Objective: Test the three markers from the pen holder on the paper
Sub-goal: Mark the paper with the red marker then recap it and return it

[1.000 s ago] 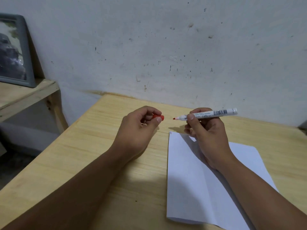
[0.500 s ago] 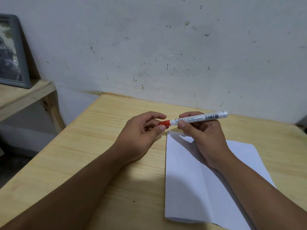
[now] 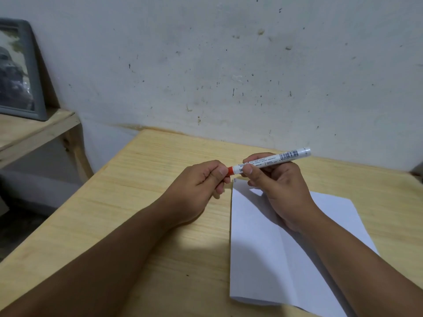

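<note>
Pale, speckled wall (image 3: 229,65) stands behind a light wooden desk (image 3: 137,202) whose far edge meets it. Left hand (image 3: 196,186) is raised above the desk near the middle of the far edge, fingers curled, thumb and forefinger pinching the red cap (image 3: 230,170) seated on the marker's end. Right hand (image 3: 279,186) is just beside it, fingers curled round the white barrel of the marker (image 3: 272,159), thumb pressing the barrel close to the cap. Marker lies nearly level, tilted slightly upward toward the right, with printed text and a barcode visible along the barrel and its plain end projecting past the right hand. Both hands hold the marker clear of the desk; the two hands are nearly touching at the cap. White paper (image 3: 263,259) lies flat on the desk below the right hand and forearm, running from near the far edge toward the near right corner, with a lengthwise crease visible and small dark marks at its far left corner. Both forearms extend from the near edge. To the left of the desk, apart from it, a lower wooden shelf (image 3: 34,131) carries a grey picture frame (image 3: 20,72) leaning against the wall.
</note>
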